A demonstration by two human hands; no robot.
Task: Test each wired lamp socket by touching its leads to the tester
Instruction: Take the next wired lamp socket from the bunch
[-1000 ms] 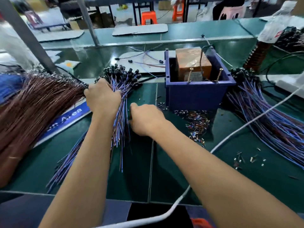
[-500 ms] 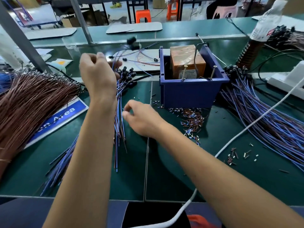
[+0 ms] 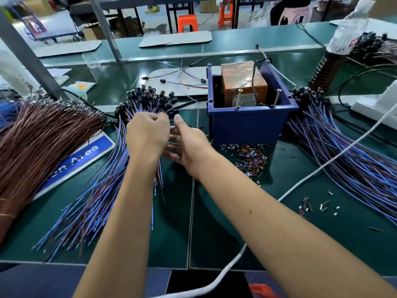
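A pile of wired lamp sockets [image 3: 96, 201] fans across the green bench, black socket heads [image 3: 150, 97] at the far end, blue and brown leads toward me. My left hand [image 3: 148, 134] is curled at the head end of the pile and grips a few leads just below the sockets. Close on its right, my right hand [image 3: 189, 143] has thumb and fingers extended, reaching in at the same leads. The tester [image 3: 245, 82], an orange box with two upright screws in front of it, sits in a blue bin [image 3: 247, 127] right of both hands.
A second heap of wired sockets [image 3: 343, 151] lies right of the bin. A thick brown wire bundle [image 3: 43, 138] fills the left. Cut wire offcuts [image 3: 251, 155] lie before the bin. A white cable [image 3: 318, 171] crosses the bench. A bottle [image 3: 343, 37] stands far right.
My left hand, raised above the pile half a second ago, has come down onto the socket end. My right hand has moved up beside it with its fingers opening.
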